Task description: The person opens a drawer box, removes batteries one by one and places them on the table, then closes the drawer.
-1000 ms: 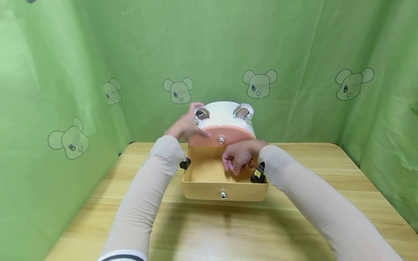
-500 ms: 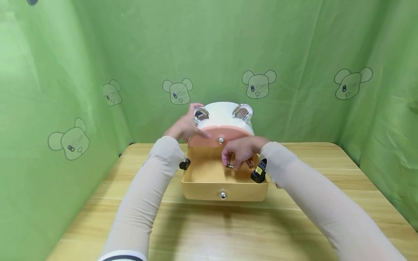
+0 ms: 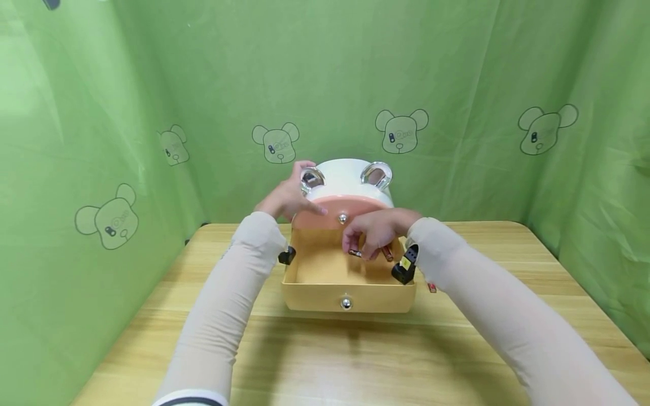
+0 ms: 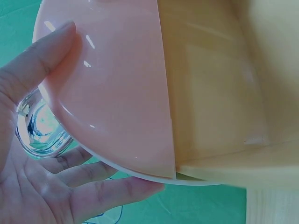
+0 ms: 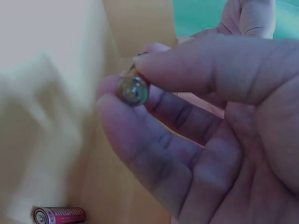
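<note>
Standing near the tabletop's far edge, at its middle, 1 bear-shaped storage box is recorded: white body, pink front panel, 2 clear ear-shaped loops on top.

1 yellow drawer is pulled out from the box toward the near edge, a silver knob fixed at the middle of its front.

Left hand: laid against the box's left side, thumb on the rim of the pink panel, fingers spread and relaxed behind it, beside 1 clear ear loop. Nothing is gripped.

Right hand: held over the open drawer, toward its back right corner. 1 battery is pinched between thumb and curled fingers, seen end-on in the right wrist view; in the head view its tip shows below the fingers.

1 second battery, red-labelled, is seen lying on the drawer floor below that hand.

1 small red item lies on the tabletop just right of the drawer; what it is cannot be told.

Surround: green cloth backdrop printed with bear heads, hung on 3 sides of the wooden tabletop.
</note>
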The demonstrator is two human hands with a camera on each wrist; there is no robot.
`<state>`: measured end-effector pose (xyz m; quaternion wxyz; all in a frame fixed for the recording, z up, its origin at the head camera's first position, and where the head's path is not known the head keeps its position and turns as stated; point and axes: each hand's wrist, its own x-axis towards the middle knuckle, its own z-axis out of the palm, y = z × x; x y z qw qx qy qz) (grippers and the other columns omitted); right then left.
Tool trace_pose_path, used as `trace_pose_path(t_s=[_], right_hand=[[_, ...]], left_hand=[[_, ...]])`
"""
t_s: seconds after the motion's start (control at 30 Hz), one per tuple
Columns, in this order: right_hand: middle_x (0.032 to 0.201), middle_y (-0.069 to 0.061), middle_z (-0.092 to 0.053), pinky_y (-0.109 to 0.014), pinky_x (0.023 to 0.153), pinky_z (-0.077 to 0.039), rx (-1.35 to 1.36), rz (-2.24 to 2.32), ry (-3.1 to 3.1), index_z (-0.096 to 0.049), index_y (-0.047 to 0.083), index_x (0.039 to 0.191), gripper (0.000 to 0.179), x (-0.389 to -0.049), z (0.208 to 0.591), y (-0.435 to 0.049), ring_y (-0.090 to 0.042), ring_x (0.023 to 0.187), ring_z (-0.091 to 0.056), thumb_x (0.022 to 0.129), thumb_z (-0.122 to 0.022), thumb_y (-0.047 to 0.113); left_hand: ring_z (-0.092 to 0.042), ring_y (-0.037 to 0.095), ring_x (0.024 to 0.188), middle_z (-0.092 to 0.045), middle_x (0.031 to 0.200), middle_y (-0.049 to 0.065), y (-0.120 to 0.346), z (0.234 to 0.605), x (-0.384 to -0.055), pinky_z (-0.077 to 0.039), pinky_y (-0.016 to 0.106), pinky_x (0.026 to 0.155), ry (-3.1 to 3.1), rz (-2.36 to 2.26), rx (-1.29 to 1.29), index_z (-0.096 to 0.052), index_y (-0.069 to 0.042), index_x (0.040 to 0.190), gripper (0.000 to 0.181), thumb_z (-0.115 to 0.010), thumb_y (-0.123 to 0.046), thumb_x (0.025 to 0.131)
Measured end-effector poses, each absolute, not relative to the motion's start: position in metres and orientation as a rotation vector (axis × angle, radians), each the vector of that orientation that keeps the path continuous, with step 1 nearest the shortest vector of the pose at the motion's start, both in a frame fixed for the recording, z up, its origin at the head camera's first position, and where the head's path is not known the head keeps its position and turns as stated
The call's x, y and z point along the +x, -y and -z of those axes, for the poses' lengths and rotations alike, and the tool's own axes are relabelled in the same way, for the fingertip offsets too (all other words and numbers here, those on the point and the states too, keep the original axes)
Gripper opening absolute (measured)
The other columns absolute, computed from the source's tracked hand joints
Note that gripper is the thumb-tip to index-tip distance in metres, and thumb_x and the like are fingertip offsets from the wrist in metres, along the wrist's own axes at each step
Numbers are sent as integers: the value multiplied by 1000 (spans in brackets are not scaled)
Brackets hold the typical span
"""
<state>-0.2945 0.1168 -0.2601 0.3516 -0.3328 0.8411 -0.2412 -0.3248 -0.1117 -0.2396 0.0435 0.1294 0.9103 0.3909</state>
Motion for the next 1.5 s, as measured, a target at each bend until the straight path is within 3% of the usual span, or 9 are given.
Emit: trace_pose_path(t_s=[0.23, 0.43, 0.6, 0.77, 0.87, 1.13, 1.37, 1.5], right_hand=[[102, -10, -57, -34, 65, -57, -920, 615, -2265, -58, 0, 113, 40, -294, 258, -119, -17, 71, -59, 75, -60, -13], [101, -11, -57, -33, 67, -57, -973, 655, -2281, -60, 4, 108, 37, -294, 258, -124, -19, 79, -57, 75, -61, -13], [104, -13, -60, -30, 76, -55, -1016, 675, -2321, -62, 6, 106, 38, -292, 256, -127, -22, 91, -57, 74, -66, -13], [108, -15, -60, -32, 81, -55, -970, 724, -2335, -62, 7, 108, 44, -290, 255, -131, -25, 92, -59, 70, -73, -13], [110, -18, -60, -32, 81, -55, -944, 750, -2334, -62, 7, 109, 48, -290, 256, -133, -26, 92, -60, 68, -78, -12], [107, -15, -59, -32, 80, -55, -942, 770, -2361, -61, 5, 110, 51, -289, 257, -140, -24, 89, -60, 66, -84, -4], [97, -9, -58, -32, 76, -55, -930, 785, -2381, -59, 4, 111, 52, -286, 256, -147, -22, 86, -58, 66, -85, -2], [100, -10, -57, -32, 76, -55, -891, 806, -2391, -59, 5, 112, 55, -284, 254, -152, -23, 85, -57, 65, -85, -4]], left_hand=[[-57, 35, 99, -51, 122, 20, 111, 240, -324, -57, 40, 69, -2764, -1210, 381, -13, -39, 144, 119, -94, -20, 59], [-58, 35, 96, -51, 122, 21, 111, 239, -323, -58, 40, 61, -2749, -1226, 370, -13, -41, 144, 118, -93, -20, 60], [-58, 36, 99, -50, 125, 22, 111, 238, -323, -57, 41, 69, -2767, -1211, 391, -13, -39, 144, 118, -93, -20, 60], [-57, 37, 104, -49, 128, 21, 111, 237, -322, -54, 44, 82, -2786, -1189, 413, -13, -37, 145, 118, -93, -21, 60], [-56, 37, 106, -49, 129, 22, 111, 237, -322, -54, 45, 82, -2783, -1185, 412, -13, -36, 145, 118, -93, -20, 60], [-56, 38, 104, -47, 129, 23, 111, 238, -322, -58, 41, 66, -2754, -1220, 393, -14, -38, 144, 117, -93, -19, 61], [-57, 36, 103, -50, 127, 21, 112, 239, -322, -56, 42, 74, -2777, -1196, 401, -13, -38, 145, 117, -93, -21, 61], [-57, 36, 104, -51, 126, 21, 112, 239, -322, -55, 43, 78, -2786, -1189, 408, -13, -38, 145, 118, -93, -21, 61]])
